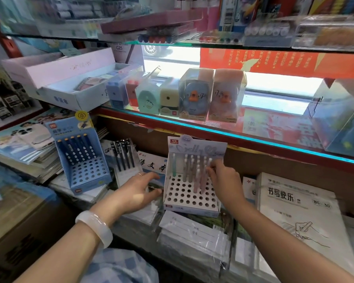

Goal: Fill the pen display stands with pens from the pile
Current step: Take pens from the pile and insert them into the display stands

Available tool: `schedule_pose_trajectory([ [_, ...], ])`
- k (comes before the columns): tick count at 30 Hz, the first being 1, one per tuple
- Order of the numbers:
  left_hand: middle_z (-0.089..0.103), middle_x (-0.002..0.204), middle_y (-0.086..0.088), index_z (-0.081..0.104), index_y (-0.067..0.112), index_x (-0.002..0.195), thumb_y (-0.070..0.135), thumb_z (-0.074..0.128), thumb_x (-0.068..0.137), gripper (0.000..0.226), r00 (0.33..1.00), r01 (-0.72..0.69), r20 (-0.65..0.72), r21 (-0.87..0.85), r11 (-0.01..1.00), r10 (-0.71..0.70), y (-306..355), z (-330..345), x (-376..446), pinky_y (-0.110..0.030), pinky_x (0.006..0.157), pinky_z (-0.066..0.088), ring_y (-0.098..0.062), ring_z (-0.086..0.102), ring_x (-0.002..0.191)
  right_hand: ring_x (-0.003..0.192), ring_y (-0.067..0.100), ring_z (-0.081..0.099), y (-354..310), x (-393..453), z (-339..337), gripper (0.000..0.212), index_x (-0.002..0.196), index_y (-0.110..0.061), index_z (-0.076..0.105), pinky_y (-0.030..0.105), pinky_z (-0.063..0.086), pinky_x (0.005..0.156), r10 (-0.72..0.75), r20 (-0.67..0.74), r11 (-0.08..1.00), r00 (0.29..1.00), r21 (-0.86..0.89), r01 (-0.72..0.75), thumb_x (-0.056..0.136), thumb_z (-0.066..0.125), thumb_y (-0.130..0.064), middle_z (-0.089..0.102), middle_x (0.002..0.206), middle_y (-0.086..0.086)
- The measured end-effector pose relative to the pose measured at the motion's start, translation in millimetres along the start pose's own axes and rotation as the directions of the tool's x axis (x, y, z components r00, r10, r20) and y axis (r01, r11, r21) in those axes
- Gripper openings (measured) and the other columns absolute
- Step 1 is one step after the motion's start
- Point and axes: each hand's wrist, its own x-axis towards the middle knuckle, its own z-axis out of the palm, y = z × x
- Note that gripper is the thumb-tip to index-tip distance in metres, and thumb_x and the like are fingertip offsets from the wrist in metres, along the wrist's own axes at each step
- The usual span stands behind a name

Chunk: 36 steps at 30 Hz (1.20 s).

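The step in hand seems to be the filling of the white stand (189, 193), which sits on stacked notebooks (189, 233) on the surface below the glass shelf (253, 137). Its back rows already carry pastel pens (194, 170), and most of the front holes are free. The right hand (226, 180) is at the right side of this stand, and its fingertips (212, 167) touch the tops of the pens in the back rows; the fingers are bent around one pen, I think, but the picture is blurred there and I cannot tell if it really grasps it. The left hand (138, 190) lies just left of the stand, with fingers loosely spread and relaxed, touching the stand's left edge and the plastic-wrapped packs (139, 215) under it; it holds nothing. To the left, well apart, a blue stand (84, 158) has one row of dark pens (76, 148), and a smaller stand with black pens (124, 156) is beside it. The next move probably calls for pushing the pen straight down in its hole, then taking more pens; the pile itself is not visible here.
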Motion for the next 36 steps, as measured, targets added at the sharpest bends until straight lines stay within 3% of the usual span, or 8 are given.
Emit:
schedule_pose_trajectory([
  [5,0.042,0.137,-0.002,0.041,0.023,0.135,0.034,0.049,0.094,0.044,1.0,0.02,0.011,-0.042,0.999,-0.02,8,6,3,-0.021,0.09,0.034,-0.015,0.044,0.12,0.078,0.026,0.064,-3,-2,4,0.022,0.109,-0.01,0.053,0.035,0.051,0.067,-0.024,0.047,0.998,0.999,-0.061,0.027,0.099,0.043,-0.026,0.067,0.089,0.01],
  [11,0.043,0.138,-0.001,0.042,0.024,0.134,0.028,0.049,0.094,0.041,0.999,0.035,0.033,-0.088,0.996,-0.032,5,5,2,-0.021,0.09,0.037,-0.015,0.044,0.12,0.084,0.026,0.064,6,-7,27,0.015,0.109,-0.013,0.049,0.031,0.045,0.063,0.091,0.18,0.977,0.979,-0.205,-0.053,0.099,0.043,-0.022,0.067,0.094,0.01],
  [19,0.042,0.141,0.002,0.042,0.026,0.133,0.022,0.046,0.096,0.037,0.999,0.039,-0.003,-0.173,0.984,-0.04,-8,-11,-8,-0.021,0.09,0.039,-0.01,0.046,0.114,0.077,0.02,0.059,11,-12,24,0.023,0.101,-0.011,0.061,0.029,0.045,0.064,0.124,0.198,0.989,0.972,-0.098,-0.107,0.096,0.049,-0.031,0.067,0.091,0.008],
  [23,0.041,0.14,0.001,0.045,0.027,0.13,0.021,0.045,0.097,0.034,0.997,0.061,-0.029,-0.237,0.97,-0.069,-12,-22,-17,-0.027,0.1,0.04,-0.013,0.041,0.124,0.076,0.019,0.065,0,-14,2,0.024,0.103,-0.01,0.061,0.032,0.053,0.066,0.146,0.025,0.989,0.989,0.022,-0.147,0.093,0.056,-0.031,0.069,0.089,0.006],
  [27,0.043,0.139,0.002,0.044,0.028,0.132,0.024,0.044,0.097,0.035,0.992,0.101,-0.049,-0.24,0.965,-0.116,-23,-45,-32,-0.024,0.088,0.041,-0.014,0.045,0.121,0.068,0.012,0.065,-55,9,-26,0.022,0.1,-0.014,0.061,0.03,0.056,0.062,0.043,-0.089,0.993,0.995,0.11,-0.033,0.091,0.056,-0.033,0.069,0.084,0.001],
  [31,0.045,0.137,0.004,0.043,0.028,0.133,0.028,0.045,0.097,0.037,0.983,0.117,-0.109,-0.249,0.961,-0.148,-52,-73,-58,-0.027,0.097,0.039,-0.013,0.045,0.12,0.083,0.01,0.065,-140,26,-20,0.026,0.108,-0.015,0.06,0.027,0.055,0.077,-0.199,0.096,0.955,0.975,0.241,0.172,0.091,0.056,-0.035,0.066,0.094,-0.004],
  [34,0.039,0.143,0.003,0.038,0.027,0.138,0.03,0.046,0.096,0.042,0.96,0.174,-0.167,-0.272,0.946,-0.225,-87,-86,-84,-0.028,0.103,0.031,-0.014,0.037,0.13,0.088,0.01,0.061,-200,28,11,0.028,0.113,-0.018,0.058,0.024,0.051,0.077,-0.306,0.239,0.918,0.921,0.33,0.219,0.092,0.054,-0.036,0.065,0.099,-0.004],
  [36,0.036,0.146,0.001,0.037,0.026,0.139,0.031,0.047,0.096,0.045,0.93,0.234,-0.21,-0.296,0.926,-0.302,-114,-90,-103,-0.027,0.103,0.03,-0.016,0.035,0.133,0.092,0.013,0.062,-235,25,37,0.03,0.115,-0.019,0.058,0.03,0.053,0.081,-0.349,0.312,0.9,0.884,0.375,0.222,0.092,0.055,-0.038,0.065,0.101,-0.003],
])
